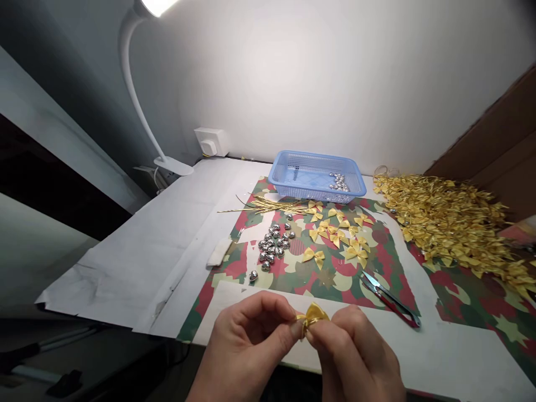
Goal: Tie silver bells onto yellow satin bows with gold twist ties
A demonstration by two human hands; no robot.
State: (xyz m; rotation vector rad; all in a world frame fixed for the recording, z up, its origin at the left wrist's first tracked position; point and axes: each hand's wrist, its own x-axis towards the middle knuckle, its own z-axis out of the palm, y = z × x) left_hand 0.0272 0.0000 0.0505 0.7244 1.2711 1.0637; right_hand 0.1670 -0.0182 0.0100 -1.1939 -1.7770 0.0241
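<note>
Near the front edge of the table, my left hand [253,340] pinches a yellow ribbon bow [316,311] between thumb and forefinger. My right hand [360,352] is closed on the same bow from the other side, its fingertips almost meeting those of the left. A thin gold strand shows at the middle of the bow, but the fingers cover most of it. Beyond my hands lie several silver jingle bells [271,251] in a loose cluster. Loose yellow bows [338,238] are spread to their right, and a bundle of gold ties [272,205] lies behind the bells.
Red-handled thread snips [391,300] lie right of my hands. A blue plastic basket [288,187] with more silver bells stands by the wall. On the right is a large heap of yellow bows [448,223]. A white pad [219,253] and a desk lamp [173,166] are leftward.
</note>
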